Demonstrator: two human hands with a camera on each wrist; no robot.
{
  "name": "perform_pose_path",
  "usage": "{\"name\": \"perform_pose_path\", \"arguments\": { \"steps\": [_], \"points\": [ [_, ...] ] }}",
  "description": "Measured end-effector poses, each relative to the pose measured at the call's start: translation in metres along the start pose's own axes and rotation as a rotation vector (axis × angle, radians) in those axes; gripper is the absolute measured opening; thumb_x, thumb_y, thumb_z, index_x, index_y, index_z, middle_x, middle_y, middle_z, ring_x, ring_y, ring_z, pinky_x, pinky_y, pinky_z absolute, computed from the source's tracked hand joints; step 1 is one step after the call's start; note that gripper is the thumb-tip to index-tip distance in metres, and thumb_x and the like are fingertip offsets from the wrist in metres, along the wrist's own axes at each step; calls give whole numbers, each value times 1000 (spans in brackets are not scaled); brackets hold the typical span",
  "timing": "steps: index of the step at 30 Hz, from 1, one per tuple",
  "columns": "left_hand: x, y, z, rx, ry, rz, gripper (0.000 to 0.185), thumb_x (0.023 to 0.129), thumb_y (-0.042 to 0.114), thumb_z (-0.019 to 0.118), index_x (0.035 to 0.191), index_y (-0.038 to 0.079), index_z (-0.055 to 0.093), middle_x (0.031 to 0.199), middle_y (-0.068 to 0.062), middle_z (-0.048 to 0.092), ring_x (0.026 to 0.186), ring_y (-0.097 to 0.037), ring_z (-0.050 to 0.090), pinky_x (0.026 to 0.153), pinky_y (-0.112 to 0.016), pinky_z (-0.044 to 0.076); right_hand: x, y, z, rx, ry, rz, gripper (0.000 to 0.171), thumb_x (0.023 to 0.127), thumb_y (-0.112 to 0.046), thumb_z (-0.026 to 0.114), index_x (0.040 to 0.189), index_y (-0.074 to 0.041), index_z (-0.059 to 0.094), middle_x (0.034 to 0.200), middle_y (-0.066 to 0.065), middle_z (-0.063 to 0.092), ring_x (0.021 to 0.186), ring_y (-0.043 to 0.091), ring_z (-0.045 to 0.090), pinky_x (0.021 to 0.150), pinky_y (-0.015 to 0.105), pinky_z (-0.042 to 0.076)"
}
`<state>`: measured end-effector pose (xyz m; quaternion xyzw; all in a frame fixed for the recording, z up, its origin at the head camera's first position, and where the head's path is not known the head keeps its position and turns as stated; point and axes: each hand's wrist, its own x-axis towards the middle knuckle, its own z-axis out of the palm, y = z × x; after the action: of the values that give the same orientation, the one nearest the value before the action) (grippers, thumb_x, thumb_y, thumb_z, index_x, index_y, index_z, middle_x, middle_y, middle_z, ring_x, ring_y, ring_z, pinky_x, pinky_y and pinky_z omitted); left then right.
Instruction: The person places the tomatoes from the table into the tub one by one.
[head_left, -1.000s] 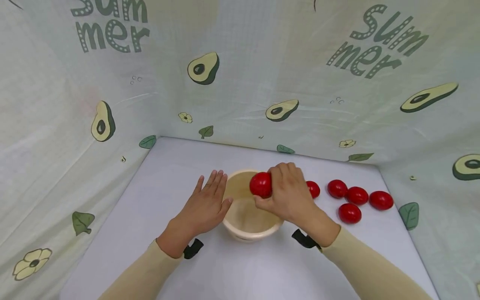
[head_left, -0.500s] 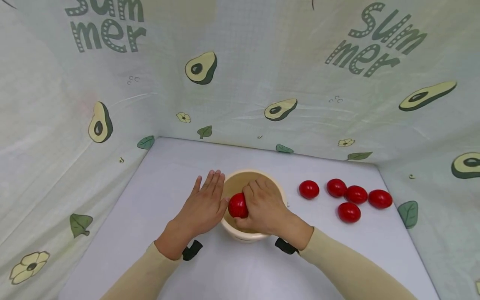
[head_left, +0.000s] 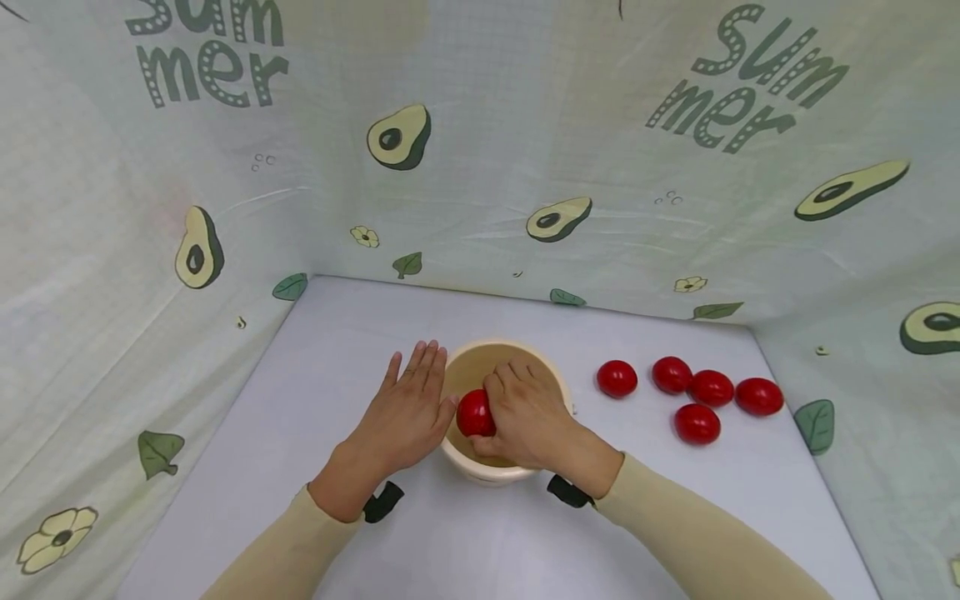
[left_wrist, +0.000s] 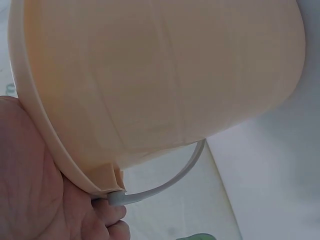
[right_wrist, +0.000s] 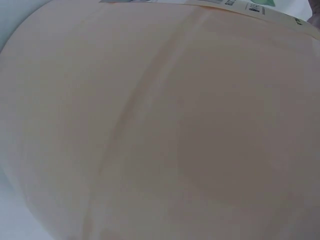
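A cream plastic bucket point(head_left: 480, 363) stands upright on the table between my hands. My right hand point(head_left: 528, 417) reaches inside it and grips a glossy red tomato-like fruit point(head_left: 474, 413); no stem shows. The left hand point(head_left: 408, 412) lies along the bucket's left side, its fingers straight. In the left wrist view, that palm point(left_wrist: 32, 170) touches the rim near the grey handle point(left_wrist: 170, 182). The right wrist view is filled by the bucket's outer wall point(right_wrist: 175, 125), so the right hand's fingers are hidden there. The bucket's bottom cannot be seen.
Right of the bucket, one red fruit point(head_left: 617, 379) lies alone. Farther right, several more red fruits point(head_left: 711, 388) form a loose cluster on the white table point(head_left: 360, 325). An avocado-printed cloth point(head_left: 480, 167) hangs behind and along the sides.
My right hand has moved left and down into the bucket with the red fruit, then stayed nearly still over the last half second. The left hand has hardly moved.
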<state>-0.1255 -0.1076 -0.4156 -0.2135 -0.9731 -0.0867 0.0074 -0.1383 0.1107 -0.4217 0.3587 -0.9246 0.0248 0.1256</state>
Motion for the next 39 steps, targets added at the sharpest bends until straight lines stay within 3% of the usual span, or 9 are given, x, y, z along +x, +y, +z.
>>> {"name": "perform_pose_path", "arguments": {
  "steps": [4, 9, 12, 17, 21, 26, 32, 39],
  "points": [
    [-1, -1, 0, -5, 15, 4, 71, 112, 41, 40, 164, -5, 26, 172, -23, 25, 162, -39, 19, 130, -62, 16, 0, 0, 0, 12, 32, 11, 60, 84, -57, 76, 108, -3, 66, 99, 9, 63, 94, 25, 56, 91, 41, 45],
    [-3, -3, 1, -33, 26, 0, 69, 113, 39, 41, 163, -7, 28, 171, -25, 28, 162, -39, 21, 130, -62, 18, -1, 11, -8, 12, 132, 36, 55, 87, -50, 77, 111, -2, 66, 103, 11, 65, 98, 29, 57, 84, 42, 47],
    [-4, -3, 2, -47, 18, -3, 69, 112, 38, 42, 163, -7, 27, 171, -25, 28, 162, -39, 21, 130, -61, 17, -6, 33, -18, 19, 205, 87, 57, 87, -46, 80, 116, 1, 65, 106, 14, 65, 99, 32, 56, 80, 44, 45],
    [-5, -2, 2, -63, -4, -12, 71, 112, 39, 41, 164, -7, 24, 172, -25, 25, 162, -40, 19, 131, -60, 16, -27, 91, -22, -26, 289, 246, 65, 85, -42, 82, 118, 10, 63, 109, 26, 65, 100, 41, 55, 80, 53, 47],
    [-5, -2, 1, -66, -19, -11, 71, 112, 39, 40, 164, -7, 23, 172, -25, 23, 163, -39, 17, 131, -59, 15, -56, 132, -2, -84, 190, 429, 71, 86, -45, 81, 120, 14, 61, 114, 32, 62, 104, 46, 53, 82, 58, 47],
    [-3, -1, 0, -79, -31, -5, 72, 113, 39, 40, 164, -8, 22, 172, -25, 23, 163, -40, 17, 131, -59, 15, -85, 154, 31, -120, -4, 565, 75, 88, -51, 78, 119, 14, 58, 116, 35, 60, 108, 49, 52, 86, 63, 49],
    [-2, -1, 0, -89, -38, -1, 72, 113, 39, 39, 164, -8, 21, 172, -26, 22, 163, -40, 17, 131, -58, 17, -102, 161, 58, -144, -39, 620, 71, 84, -53, 81, 106, 11, 59, 103, 31, 60, 101, 47, 54, 82, 63, 51],
    [-1, 1, 0, -90, -43, -5, 72, 113, 40, 39, 164, -8, 22, 173, -25, 22, 163, -39, 16, 132, -56, 18, -108, 163, 71, -110, -63, 686, 73, 81, -51, 85, 106, 12, 56, 101, 31, 57, 103, 48, 53, 86, 63, 48]
  ]
}}
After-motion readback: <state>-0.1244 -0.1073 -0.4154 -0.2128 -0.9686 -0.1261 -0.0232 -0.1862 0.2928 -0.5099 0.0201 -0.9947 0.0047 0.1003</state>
